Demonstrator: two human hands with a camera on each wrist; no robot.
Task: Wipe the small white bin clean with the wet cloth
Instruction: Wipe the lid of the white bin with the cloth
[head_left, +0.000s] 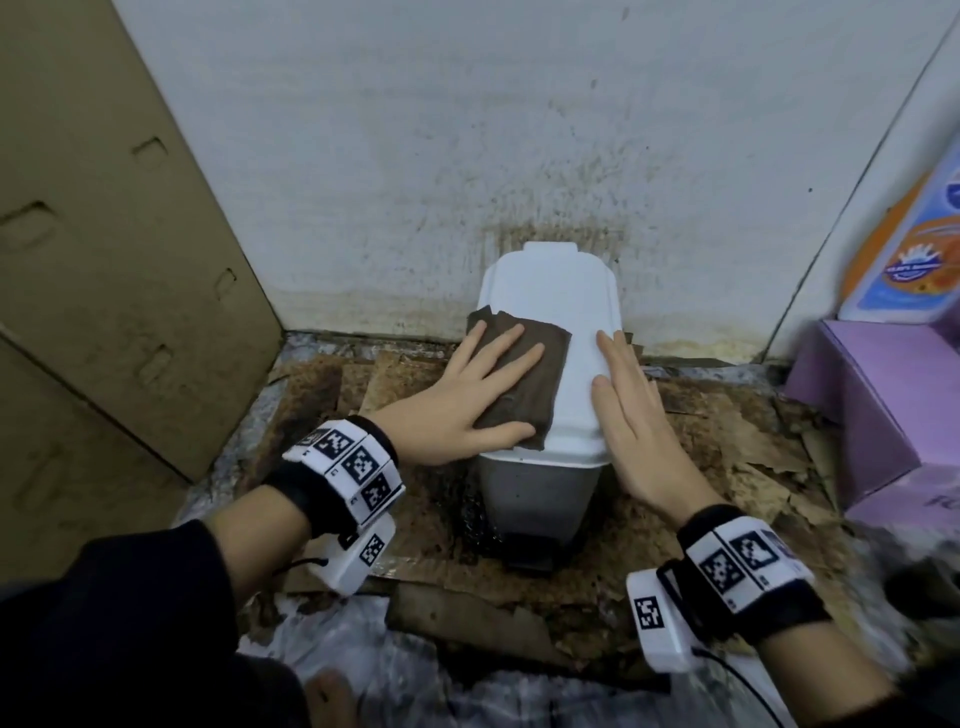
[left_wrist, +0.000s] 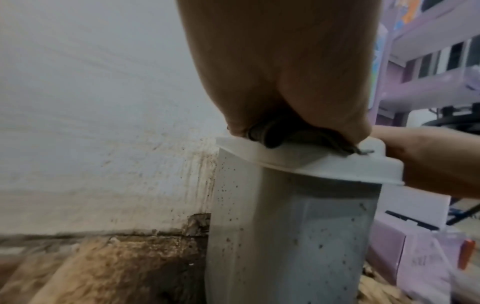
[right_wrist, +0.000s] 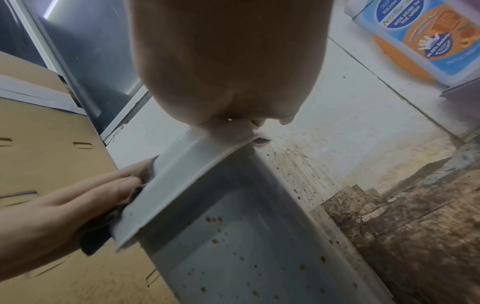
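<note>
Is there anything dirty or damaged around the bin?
Yes. The wall behind the bin carries brown splatter, the bin's sides are speckled, and the cardboard under it is stained and torn.

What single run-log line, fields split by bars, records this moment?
left hand flat, pressing brown cloth on bin lid | right hand flat on lid's right edge | bin sides speckled

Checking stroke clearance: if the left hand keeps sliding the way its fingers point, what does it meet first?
Likely nothing before the lid's far-right edge; past that, the stained wall. The left hand presses the cloth flat.
</note>
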